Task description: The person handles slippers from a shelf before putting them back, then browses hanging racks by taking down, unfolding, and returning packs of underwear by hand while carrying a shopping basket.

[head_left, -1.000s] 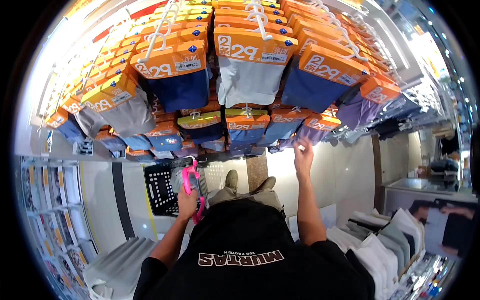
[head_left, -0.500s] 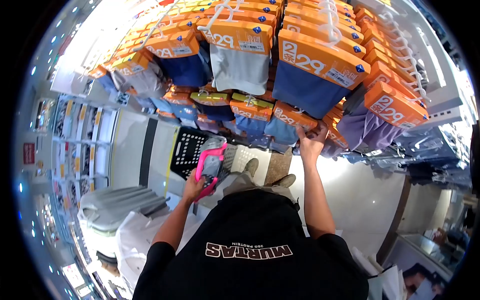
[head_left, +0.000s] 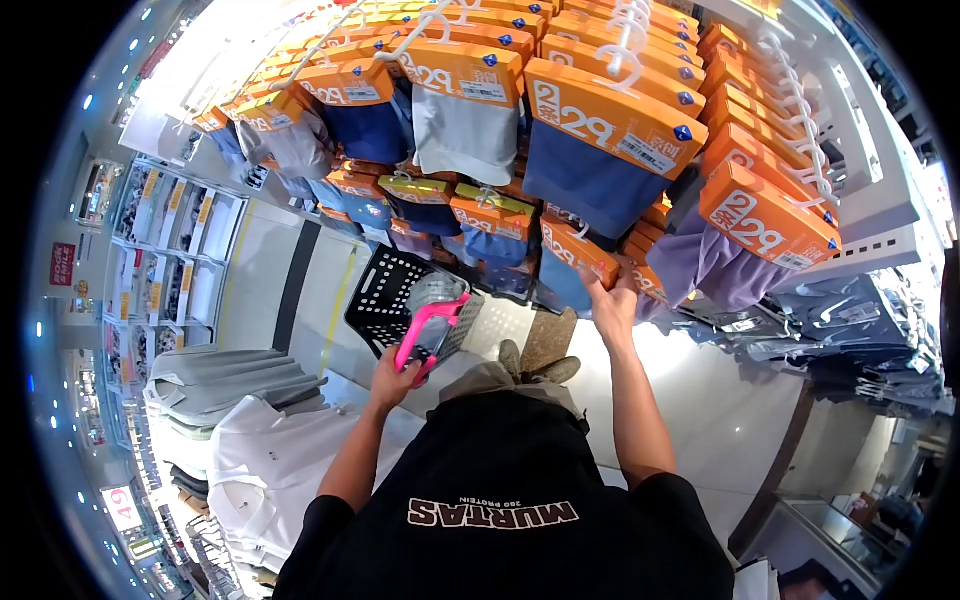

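Note:
My left hand [head_left: 393, 378] is wrapped round the pink handle [head_left: 432, 318] of a black shopping basket [head_left: 375, 300]. Grey, see-through packaging [head_left: 436, 290] lies inside the basket. At the lower row of the rack, my right hand [head_left: 614, 300] has its fingertips on the edge of an orange-topped pack [head_left: 578, 250] with light blue fabric [head_left: 563, 282] below. Its fingers are bent and partly against the pack; whether they grip it cannot be made out. Above it hangs a larger pack with darker blue fabric [head_left: 585, 180], and to its right a pack with purple fabric [head_left: 725, 262].
White hooks [head_left: 625, 55] with more orange-headed packs jut out above my hands. Grey and white shirts [head_left: 268, 460] hang at the lower left. White shelving [head_left: 205, 260] stands on the left, and dark blue garments [head_left: 850, 320] hang at the right. Both shoes [head_left: 545, 370] are on the floor.
The view has swung to the right. My right hand has gone from beside the lower packs to touching one, and that pack now tilts more. My left hand still holds the basket handle.

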Demonstrator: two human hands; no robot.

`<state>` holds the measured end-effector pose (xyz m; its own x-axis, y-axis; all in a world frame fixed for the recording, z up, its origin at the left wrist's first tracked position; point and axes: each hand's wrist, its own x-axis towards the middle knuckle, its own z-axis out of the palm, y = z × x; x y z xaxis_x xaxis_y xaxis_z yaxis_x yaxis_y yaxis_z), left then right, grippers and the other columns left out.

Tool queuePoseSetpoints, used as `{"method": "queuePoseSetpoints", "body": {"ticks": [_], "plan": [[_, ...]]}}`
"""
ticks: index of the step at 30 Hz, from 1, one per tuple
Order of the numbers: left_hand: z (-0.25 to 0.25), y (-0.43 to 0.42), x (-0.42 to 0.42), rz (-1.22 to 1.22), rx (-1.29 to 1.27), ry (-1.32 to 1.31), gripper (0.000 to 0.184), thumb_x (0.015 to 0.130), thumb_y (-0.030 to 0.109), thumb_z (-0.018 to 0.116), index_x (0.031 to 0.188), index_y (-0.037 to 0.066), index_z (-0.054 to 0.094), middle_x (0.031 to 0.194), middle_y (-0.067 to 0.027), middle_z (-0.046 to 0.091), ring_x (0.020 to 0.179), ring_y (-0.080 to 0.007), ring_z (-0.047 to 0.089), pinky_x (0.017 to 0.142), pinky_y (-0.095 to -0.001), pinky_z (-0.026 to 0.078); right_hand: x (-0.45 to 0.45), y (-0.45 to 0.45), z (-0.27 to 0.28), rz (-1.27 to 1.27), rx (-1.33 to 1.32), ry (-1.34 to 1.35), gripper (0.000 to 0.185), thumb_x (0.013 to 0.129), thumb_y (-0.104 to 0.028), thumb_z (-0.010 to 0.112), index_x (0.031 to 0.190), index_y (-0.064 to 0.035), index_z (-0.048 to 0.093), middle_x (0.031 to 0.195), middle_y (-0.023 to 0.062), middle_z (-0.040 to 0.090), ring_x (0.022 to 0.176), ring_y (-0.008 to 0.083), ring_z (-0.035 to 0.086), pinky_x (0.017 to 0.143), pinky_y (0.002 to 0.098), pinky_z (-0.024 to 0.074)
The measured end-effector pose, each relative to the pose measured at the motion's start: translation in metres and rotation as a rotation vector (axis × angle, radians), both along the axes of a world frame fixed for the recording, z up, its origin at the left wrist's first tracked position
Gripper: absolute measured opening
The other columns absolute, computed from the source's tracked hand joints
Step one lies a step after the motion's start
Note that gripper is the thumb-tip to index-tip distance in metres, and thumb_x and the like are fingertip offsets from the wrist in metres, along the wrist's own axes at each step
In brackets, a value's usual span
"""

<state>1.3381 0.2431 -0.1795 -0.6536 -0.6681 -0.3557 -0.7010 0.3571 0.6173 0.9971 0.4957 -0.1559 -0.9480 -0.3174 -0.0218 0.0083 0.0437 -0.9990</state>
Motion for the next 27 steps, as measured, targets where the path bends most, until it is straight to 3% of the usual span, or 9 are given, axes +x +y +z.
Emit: {"method": "queuePoseSetpoints", "body": {"ticks": [4,7,13,15,17,18,19,22,27], "plan": [[0.029,0.021,-0.039,-0.068,-0.468,0.281,0.049,0.079,0.027,0.075,0.117,0.000,0.060,0.127,-0.0220,0.055,0.116,-0.0386,0.055,0.100,-0.0442,0.043,0.015,0.021,0.045,0.103,-0.057,-0.104,0.032,0.089,-0.011,0.070,0.114,0.0022,0.056,0.103,0.0104,0.066,0.094,0.0139,0.062,0.082,0.0285,0.0502],[0.047,0.030,-0.078,-0.211,-0.310,0.473,0.046,0.083,0.022,0.073,0.121,0.000,0.058,0.124,-0.0213,0.058,0.115,-0.0378,0.056,0.100,-0.0428,0.044,0.037,0.024,0.059,0.142,-0.193,-0.190,0.035,0.089,-0.006,0.069,0.118,-0.0016,0.051,0.107,0.0090,0.065,0.099,0.0142,0.062,0.088,0.0303,0.0506],[-0.015,0.098,-0.115,-0.264,1.012,0.463,0.044,0.094,0.015,0.060,0.136,0.001,0.054,0.127,-0.0134,0.062,0.115,-0.0231,0.059,0.098,-0.0372,0.046,0.090,-0.005,0.043,0.020,-0.428,-0.557,0.051,0.091,-0.006,0.063,0.138,-0.0085,0.043,0.124,0.0090,0.057,0.115,0.0204,0.057,0.100,0.0372,0.0470],[-0.023,0.109,-0.113,-0.344,0.942,0.484,0.035,0.096,0.013,0.056,0.128,0.001,0.060,0.114,-0.0099,0.068,0.104,-0.0195,0.062,0.091,-0.0359,0.050,0.106,-0.014,0.043,-0.094,-0.411,-0.605,0.060,0.092,-0.006,0.062,0.146,-0.0093,0.037,0.132,0.0104,0.053,0.121,0.0213,0.054,0.102,0.0376,0.0461],[-0.037,0.107,-0.109,-0.410,0.854,0.399,0.029,0.097,0.011,0.054,0.122,0.001,0.064,0.107,-0.0074,0.070,0.100,-0.0183,0.063,0.088,-0.0363,0.051,0.118,-0.015,0.039,-0.168,-0.363,-0.507,0.055,0.092,-0.005,0.063,0.141,-0.0095,0.039,0.128,0.0108,0.055,0.117,0.0202,0.055,0.100,0.0369,0.0472],[-0.021,0.097,-0.108,-0.381,0.906,0.337,0.024,0.098,0.010,0.052,0.113,0.001,0.069,0.101,-0.0055,0.071,0.094,-0.0162,0.065,0.084,-0.0351,0.052,0.122,-0.009,0.031,-0.157,-0.340,-0.478,0.052,0.091,-0.004,0.063,0.138,-0.0098,0.040,0.126,0.0109,0.056,0.114,0.0195,0.057,0.098,0.0361,0.0483],[-0.014,0.098,-0.107,-0.208,1.204,0.446,0.023,0.099,0.012,0.053,0.109,0.000,0.069,0.097,-0.0060,0.071,0.086,-0.0133,0.065,0.077,-0.0313,0.053,0.125,-0.001,0.022,-0.142,-0.314,-0.451,0.050,0.091,-0.003,0.064,0.135,-0.0102,0.040,0.125,0.0109,0.056,0.110,0.0189,0.058,0.096,0.0353,0.0494],[-0.023,0.081,-0.112,-0.227,1.140,0.404,0.023,0.100,0.016,0.054,0.102,-0.001,0.069,0.090,-0.0049,0.071,0.074,-0.0099,0.065,0.065,-0.0264,0.052,0.142,0.014,0.013,-0.135,-0.182,-0.411,0.047,0.091,-0.001,0.065,0.129,-0.0106,0.039,0.120,0.0137,0.059,0.103,0.0180,0.061,0.087,0.0323,0.0524],[0.026,0.080,-0.122,0.026,1.104,0.329,0.034,0.100,0.033,0.059,0.101,0.001,0.070,0.087,-0.0018,0.070,0.075,-0.0077,0.063,0.067,-0.0260,0.050,0.173,0.000,0.014,-0.045,-0.017,-0.240,0.029,0.097,-0.006,0.060,0.125,-0.0017,0.054,0.115,0.0100,0.061,0.091,0.0155,0.063,0.079,0.0287,0.0531]]}}
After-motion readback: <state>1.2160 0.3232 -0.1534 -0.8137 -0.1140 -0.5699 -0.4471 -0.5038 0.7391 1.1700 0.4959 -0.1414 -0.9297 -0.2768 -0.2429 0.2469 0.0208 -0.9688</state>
